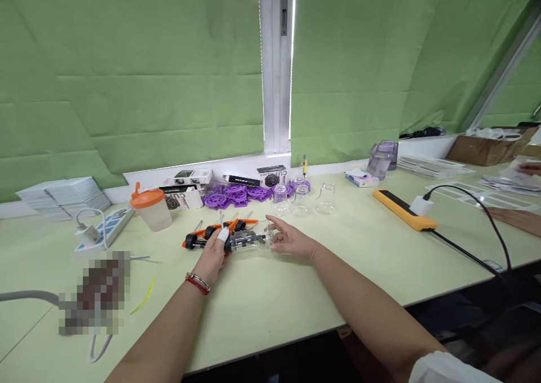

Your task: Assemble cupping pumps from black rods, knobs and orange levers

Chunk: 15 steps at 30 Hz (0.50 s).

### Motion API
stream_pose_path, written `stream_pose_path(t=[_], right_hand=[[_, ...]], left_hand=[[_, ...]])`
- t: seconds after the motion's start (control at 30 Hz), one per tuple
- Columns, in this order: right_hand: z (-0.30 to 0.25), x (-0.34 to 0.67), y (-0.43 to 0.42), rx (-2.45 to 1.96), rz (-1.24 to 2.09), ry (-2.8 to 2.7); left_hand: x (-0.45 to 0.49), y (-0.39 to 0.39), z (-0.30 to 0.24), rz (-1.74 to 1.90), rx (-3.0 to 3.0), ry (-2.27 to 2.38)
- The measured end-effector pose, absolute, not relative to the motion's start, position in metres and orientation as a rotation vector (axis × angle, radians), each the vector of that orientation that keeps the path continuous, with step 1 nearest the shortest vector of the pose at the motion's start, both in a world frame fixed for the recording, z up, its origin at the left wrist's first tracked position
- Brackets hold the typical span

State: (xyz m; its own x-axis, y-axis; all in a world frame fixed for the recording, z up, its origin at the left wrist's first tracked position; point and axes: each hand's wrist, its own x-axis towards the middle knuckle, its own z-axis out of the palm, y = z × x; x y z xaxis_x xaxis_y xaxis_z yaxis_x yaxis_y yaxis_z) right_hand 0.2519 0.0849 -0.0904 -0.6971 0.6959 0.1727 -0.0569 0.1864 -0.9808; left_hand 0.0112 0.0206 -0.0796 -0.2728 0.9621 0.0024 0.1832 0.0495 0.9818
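Observation:
My left hand (212, 259), with a white cover on one fingertip, is closed around the black collar of a device with an orange handle. My right hand (291, 241) has its fingers curled around the far end of a clear glass jar (257, 240). The jar lies sideways over a black shaft that reaches inside it, its near end at the black collar. Beside my left hand, several similar orange-and-black parts (191, 241) with metal rods lie on the table. Just behind my right hand stand several clear glass jars (325, 198).
Purple plastic pieces (234, 194) and printed boxes (273, 176) line the back of the table (270, 304). An orange-lidded cup (151, 208) and a power strip (112, 225) are at left. An orange power strip (403, 209) with a cable lies right; another person's hand (518, 219) is farther right.

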Motion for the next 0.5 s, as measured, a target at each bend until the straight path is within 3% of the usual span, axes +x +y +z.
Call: stream_pose_path(t=[0.3, 0.5], right_hand=[[-0.0979, 0.2447, 0.0883, -0.774, 1.416, -1.895], [-0.093, 0.2425, 0.0857, -0.664, 1.443, -1.808]], left_hand=[[0.014, 0.0195, -0.0762, 1.266, 1.046, 1.455], [0.0139, 0.0203, -0.077, 1.28, 1.033, 1.452]])
